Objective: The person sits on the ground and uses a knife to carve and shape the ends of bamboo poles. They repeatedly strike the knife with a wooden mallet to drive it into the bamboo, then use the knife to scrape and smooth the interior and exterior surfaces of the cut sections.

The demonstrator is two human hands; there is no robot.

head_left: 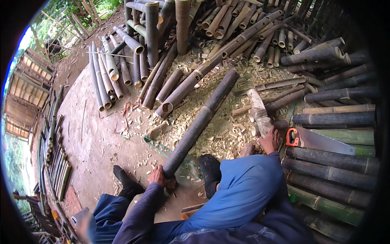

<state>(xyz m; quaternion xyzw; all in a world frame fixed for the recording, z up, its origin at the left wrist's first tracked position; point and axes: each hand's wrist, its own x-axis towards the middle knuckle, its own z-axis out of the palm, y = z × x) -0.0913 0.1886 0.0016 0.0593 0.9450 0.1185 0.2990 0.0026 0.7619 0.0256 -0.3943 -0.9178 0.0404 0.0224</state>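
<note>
On the far left, slender bamboo poles (57,148) lie stacked beside the bare ground (91,142). Next, a cluster of bamboo lengths (105,81) lies on that ground, cut ends toward the person. The left hand (156,175) has its grip clamped around the lower end of a dark bamboo tube (199,120), which slants up and rightward between the person's feet, its far end over the scattered wood chips (227,140). Right of the tube, a rough, pale wooden piece (260,110) stands out above the chips. The right hand (271,140) touches its lower end; whether that grip is clamped on it, I cannot tell. Just beside this hand, a handsaw (321,141) with an orange handle lies on the stacked bamboo (329,170) at the far right, dark and green tubes side by side.
</note>
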